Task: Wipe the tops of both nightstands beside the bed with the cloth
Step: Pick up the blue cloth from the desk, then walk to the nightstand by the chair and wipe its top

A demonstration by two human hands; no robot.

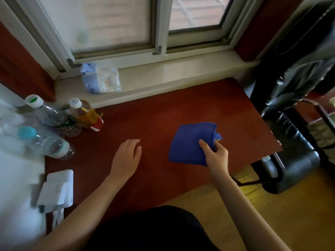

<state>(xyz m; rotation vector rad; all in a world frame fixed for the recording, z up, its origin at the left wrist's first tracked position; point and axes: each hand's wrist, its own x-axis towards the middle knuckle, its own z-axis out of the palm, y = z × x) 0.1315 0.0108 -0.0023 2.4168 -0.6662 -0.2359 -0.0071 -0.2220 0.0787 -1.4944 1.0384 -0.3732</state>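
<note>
A folded blue cloth [190,142] lies on the dark red top of the nightstand [155,120], right of its middle. My right hand [214,154] pinches the cloth's near right edge between thumb and fingers. Over the middle of the nightstand top, my left hand [126,158] is flat with its fingers apart and holds nothing. The bed's white cover [14,169] fills the left edge of the view.
Three plastic bottles [54,124] stand or lie at the nightstand's left end, one holding orange drink. White chargers [58,189] sit at the near left corner. A plastic packet [100,78] rests on the window sill behind. A black chair [290,160] stands close on the right.
</note>
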